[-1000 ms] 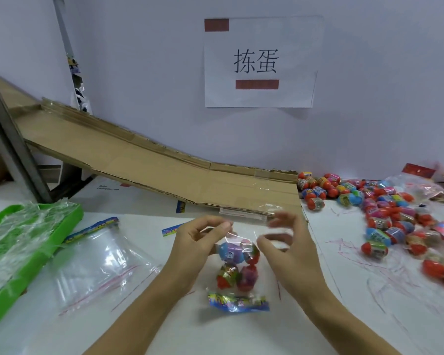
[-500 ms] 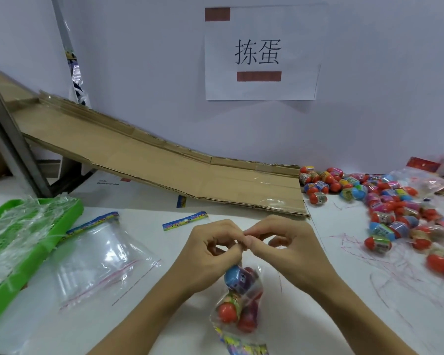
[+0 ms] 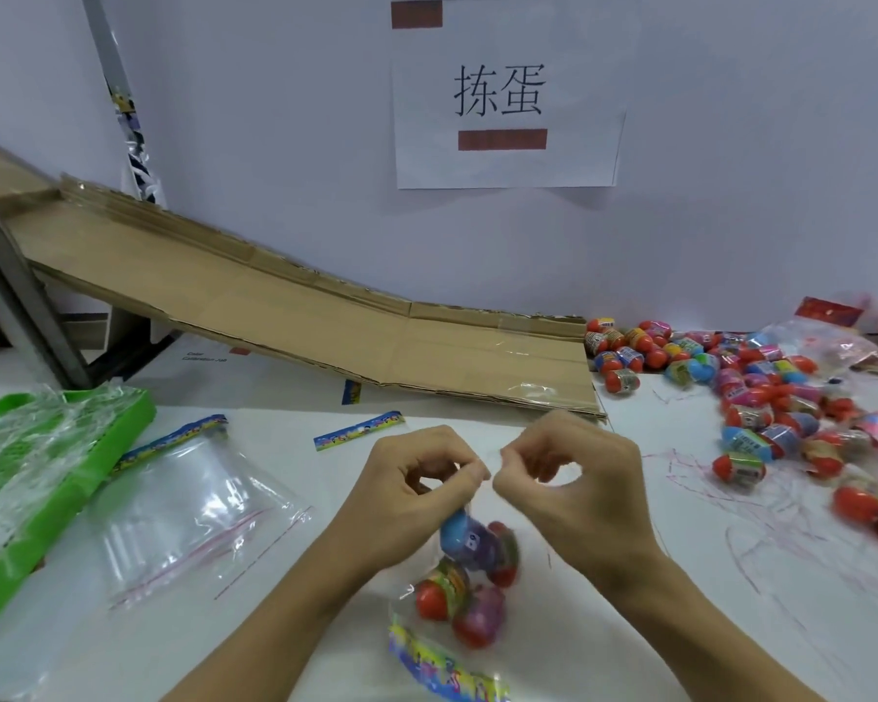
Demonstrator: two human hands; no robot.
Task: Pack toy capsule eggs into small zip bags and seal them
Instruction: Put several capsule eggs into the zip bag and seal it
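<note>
Your left hand [image 3: 416,499] and right hand [image 3: 574,488] each pinch top of bag [image 3: 465,585], held above worktop [image 3: 731,625] near front edge. Eggs [image 3: 470,544] inside bag. Loose pile [image 3: 761,397] toward right edge.

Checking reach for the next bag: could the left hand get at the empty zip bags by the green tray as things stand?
Probably yes, once freed: the left hand is pinching the filled bag top, but bare table lies between it and the empty zip bags.
</note>
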